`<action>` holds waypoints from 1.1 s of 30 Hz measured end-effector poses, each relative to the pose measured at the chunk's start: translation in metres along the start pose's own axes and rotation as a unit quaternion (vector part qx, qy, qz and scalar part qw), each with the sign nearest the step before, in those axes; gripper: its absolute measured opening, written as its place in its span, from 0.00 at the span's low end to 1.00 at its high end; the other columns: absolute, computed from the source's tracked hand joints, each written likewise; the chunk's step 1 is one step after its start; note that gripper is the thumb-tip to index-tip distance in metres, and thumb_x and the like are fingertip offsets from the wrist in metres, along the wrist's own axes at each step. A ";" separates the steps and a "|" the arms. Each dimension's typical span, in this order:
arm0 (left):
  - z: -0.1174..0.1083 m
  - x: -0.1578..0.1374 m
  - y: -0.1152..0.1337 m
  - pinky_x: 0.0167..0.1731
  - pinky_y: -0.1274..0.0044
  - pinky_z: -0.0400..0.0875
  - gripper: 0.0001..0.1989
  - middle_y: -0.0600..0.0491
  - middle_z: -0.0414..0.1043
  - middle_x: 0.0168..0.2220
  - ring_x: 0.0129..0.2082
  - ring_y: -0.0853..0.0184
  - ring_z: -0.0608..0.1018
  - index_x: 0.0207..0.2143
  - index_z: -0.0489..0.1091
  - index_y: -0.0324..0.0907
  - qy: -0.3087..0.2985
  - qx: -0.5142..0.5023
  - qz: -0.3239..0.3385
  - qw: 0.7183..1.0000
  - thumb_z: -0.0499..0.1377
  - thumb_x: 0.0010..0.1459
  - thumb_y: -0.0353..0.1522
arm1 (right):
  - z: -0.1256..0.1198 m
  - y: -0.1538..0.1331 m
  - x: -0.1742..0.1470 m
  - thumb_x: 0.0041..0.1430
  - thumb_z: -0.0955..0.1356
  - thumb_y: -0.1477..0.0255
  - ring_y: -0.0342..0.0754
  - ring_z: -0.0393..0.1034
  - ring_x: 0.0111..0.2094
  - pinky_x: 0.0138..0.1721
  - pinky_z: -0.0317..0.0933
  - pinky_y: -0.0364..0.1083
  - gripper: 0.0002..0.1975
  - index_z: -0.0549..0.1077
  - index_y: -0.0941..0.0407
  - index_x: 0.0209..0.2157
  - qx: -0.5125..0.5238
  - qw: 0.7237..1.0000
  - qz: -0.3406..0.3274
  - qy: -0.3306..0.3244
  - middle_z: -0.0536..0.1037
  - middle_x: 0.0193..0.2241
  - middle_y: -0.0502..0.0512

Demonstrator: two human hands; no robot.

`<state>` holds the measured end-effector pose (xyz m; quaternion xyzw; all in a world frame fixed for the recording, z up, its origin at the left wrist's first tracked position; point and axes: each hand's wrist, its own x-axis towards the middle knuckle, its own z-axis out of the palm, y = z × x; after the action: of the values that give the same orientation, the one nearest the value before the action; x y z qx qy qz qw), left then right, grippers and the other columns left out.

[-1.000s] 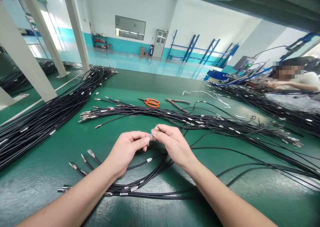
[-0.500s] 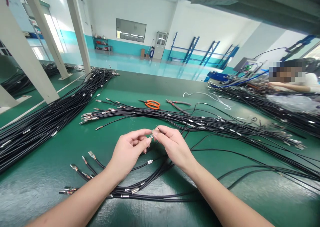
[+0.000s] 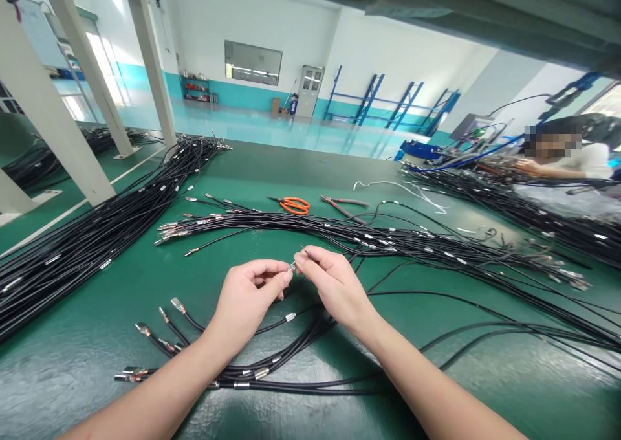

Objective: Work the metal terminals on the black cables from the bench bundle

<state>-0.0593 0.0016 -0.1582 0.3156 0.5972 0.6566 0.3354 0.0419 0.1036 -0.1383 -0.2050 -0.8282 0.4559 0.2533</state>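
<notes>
My left hand [image 3: 250, 297] is closed, thumb and forefinger pinching a small metal cable connector [image 3: 292, 267]. From the other side my right hand [image 3: 337, 281] is closed at the same connector, its fingertips also on a thin dark wire-like piece that I cannot make out fully. The fingers partly hide the connector. Below my hands run several black cables [image 3: 286, 356] with metal connectors at their left ends. Behind my hands lies a larger bundle of black cables [image 3: 272, 220] with white labels.
Orange-handled scissors [image 3: 294, 205] and grey-handled cutting pliers [image 3: 345, 207] lie beyond the bundle on the green table [image 3: 272, 168]. A thick cable pile [image 3: 121, 226] stretches along the left beside pale posts [image 3: 155, 65]. Another person [image 3: 577, 155] works at far right behind more cables [image 3: 524, 204].
My left forefinger has drawn slightly back from the right fingertips, showing a little more of the connector. The view has shifted slightly; the tools and cables lie as before.
</notes>
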 end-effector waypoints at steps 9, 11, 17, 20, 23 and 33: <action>0.001 0.000 0.000 0.25 0.80 0.67 0.08 0.54 0.72 0.23 0.21 0.72 0.69 0.29 0.73 0.37 -0.011 -0.007 -0.005 1.000 0.62 0.45 0.32 | -0.001 -0.002 -0.002 0.57 0.59 0.69 0.40 0.50 0.24 0.26 0.47 0.41 0.14 0.56 0.56 0.19 -0.030 0.999 -0.008 0.008 0.55 0.20 0.46; 0.001 -0.001 0.000 0.25 0.80 0.66 0.07 0.54 0.71 0.23 0.21 0.72 0.69 0.28 0.73 0.38 -0.012 -0.006 -0.007 1.000 0.63 0.45 0.32 | -0.002 -0.002 -0.002 0.57 0.59 0.68 0.40 0.50 0.24 0.25 0.47 0.41 0.14 0.55 0.56 0.19 -0.046 0.999 -0.014 0.013 0.55 0.19 0.46; -0.002 -0.001 -0.003 0.29 0.79 0.65 0.05 0.54 0.72 0.26 0.26 0.70 0.71 0.27 0.73 0.40 -0.027 0.048 0.029 0.998 0.62 0.45 0.32 | -0.003 -0.002 -0.004 0.59 0.59 0.68 0.41 0.52 0.23 0.25 0.48 0.41 0.14 0.57 0.56 0.20 -0.097 0.994 -0.039 0.014 0.58 0.19 0.46; -0.002 -0.002 0.000 0.29 0.78 0.63 0.02 0.53 0.71 0.25 0.26 0.69 0.70 0.24 0.73 0.40 -0.007 0.108 0.086 0.990 0.61 0.46 0.30 | -0.002 -0.003 -0.006 0.58 0.59 0.68 0.41 0.54 0.22 0.25 0.49 0.41 0.13 0.62 0.56 0.21 -0.132 0.989 -0.067 0.004 0.61 0.18 0.47; -0.001 -0.005 0.005 0.28 0.78 0.63 0.02 0.53 0.70 0.23 0.25 0.68 0.70 0.23 0.73 0.40 0.005 0.147 0.138 0.980 0.60 0.46 0.29 | -0.002 -0.002 -0.007 0.58 0.60 0.68 0.42 0.56 0.21 0.24 0.51 0.41 0.12 0.65 0.56 0.22 -0.155 0.983 -0.095 -0.011 0.64 0.18 0.48; -0.006 -0.001 0.009 0.23 0.78 0.59 0.13 0.56 0.62 0.16 0.20 0.71 0.64 0.16 0.67 0.39 0.074 0.007 0.108 0.991 0.60 0.46 0.38 | -0.009 0.003 -0.005 0.58 0.60 0.68 0.46 0.67 0.32 0.33 0.61 0.45 0.10 0.71 0.53 0.35 -0.225 0.963 -0.146 -0.025 0.73 0.33 0.54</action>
<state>-0.0641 -0.0035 -0.1498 0.3311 0.5870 0.7067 0.2151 0.0518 0.1086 -0.1378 -0.1223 -0.9364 0.2207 0.2440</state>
